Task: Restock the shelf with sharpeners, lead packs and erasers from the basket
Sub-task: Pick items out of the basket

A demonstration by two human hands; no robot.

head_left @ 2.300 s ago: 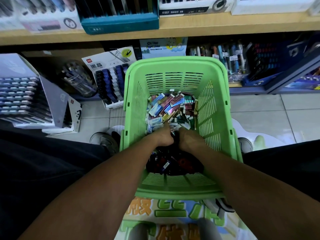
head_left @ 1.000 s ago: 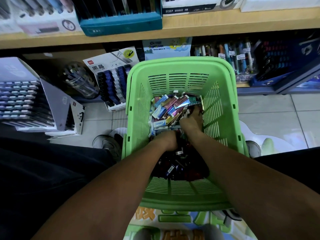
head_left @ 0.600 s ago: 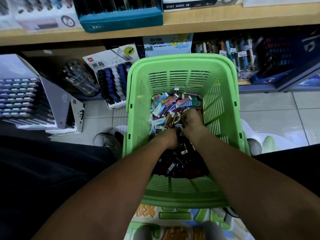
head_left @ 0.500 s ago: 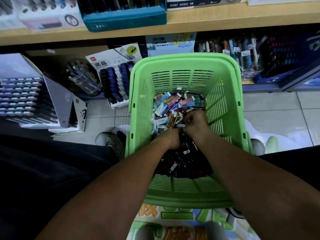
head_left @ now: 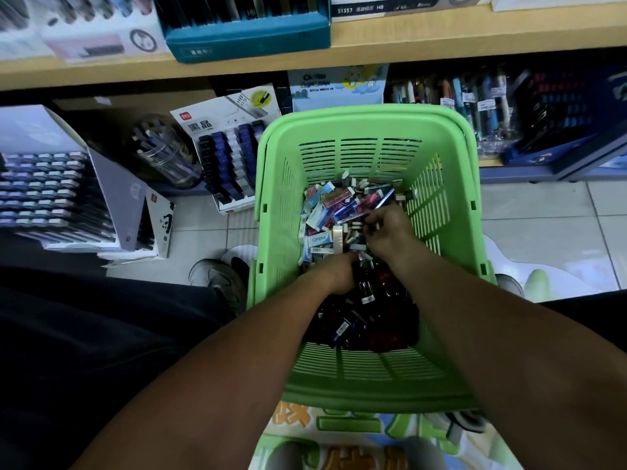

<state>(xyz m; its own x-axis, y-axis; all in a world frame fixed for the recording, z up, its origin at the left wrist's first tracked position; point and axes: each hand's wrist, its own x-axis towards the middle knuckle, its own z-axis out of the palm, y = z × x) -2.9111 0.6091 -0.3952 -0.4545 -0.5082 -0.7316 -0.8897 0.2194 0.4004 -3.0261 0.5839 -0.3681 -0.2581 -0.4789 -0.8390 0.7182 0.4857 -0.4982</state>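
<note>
Both hands are working inside the green basket (head_left: pixel 276 212), which is standing on the tiled floor (head_left: pixel 529 225) in front of the wooden shelf (head_left: pixel 441 39). The right hand (head_left: pixel 386 228) is now lying over the middle of the heap, with its fingers curled down and pinching at small white pieces near the colourful flat packs (head_left: pixel 342 205); which piece it is really holding I cannot tell, because the fingers are covering it. Compared with about two seconds ago, when both fists were pressed together at the near edge of the light pile, this hand is sitting farther from the body and more to the right side, and since half a second ago it is hardly moving. The left hand (head_left: pixel 339 274) is staying almost where it was, low at the border between the light packs and the dark red and black items (head_left: pixel 369 320) that are filling the near half of the basket; its fingers are bent under and hidden, so I cannot tell if it is gripping something. The two hands are now a little apart, not touching as before. The white and blue packs marked Campus (head_left: pixel 317 240) are lying just beside the left hand, on its far left side. A grey shoe (head_left: pixel 217 283) is showing just left of the basket, and a display box of dark lead cases (head_left: pixel 230 164) is leaning on the floor beyond it.
</note>
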